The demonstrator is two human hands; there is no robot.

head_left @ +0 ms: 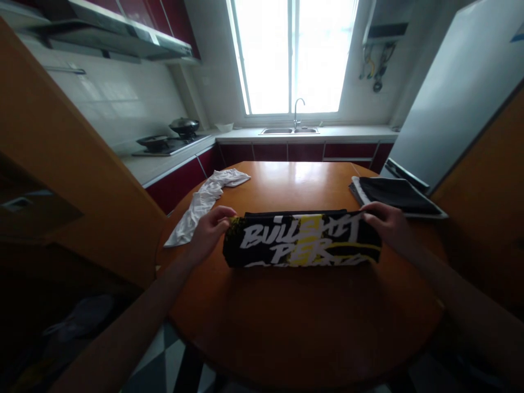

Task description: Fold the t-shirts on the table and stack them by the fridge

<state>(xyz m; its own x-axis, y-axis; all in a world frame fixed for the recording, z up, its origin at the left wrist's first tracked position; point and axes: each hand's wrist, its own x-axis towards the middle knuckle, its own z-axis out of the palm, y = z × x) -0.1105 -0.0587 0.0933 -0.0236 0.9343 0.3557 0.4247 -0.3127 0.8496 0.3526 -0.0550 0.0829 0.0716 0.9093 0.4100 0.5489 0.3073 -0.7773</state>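
Observation:
A folded black T-shirt (pixel 301 240) with white lettering and yellow streaks lies across the middle of the wooden table (pixel 303 322). At its upper left corner, my left hand (pixel 213 226) pinches the cloth between thumb and fingers. My right hand (pixel 385 221) grips the upper right corner in the same way. Between the hands the fabric forms a wide, low bundle, its printed side facing me. Just beyond my left hand, a crumpled white garment (pixel 200 207) is spread along the table's left edge.
A stack of folded dark and white clothes (pixel 397 195) sits at the table's right rear. Behind are a counter with a sink (pixel 290 131) and a stove (pixel 174 144) with pans. A fridge (pixel 462 93) stands to the right, a wooden panel (pixel 73 147) to the left.

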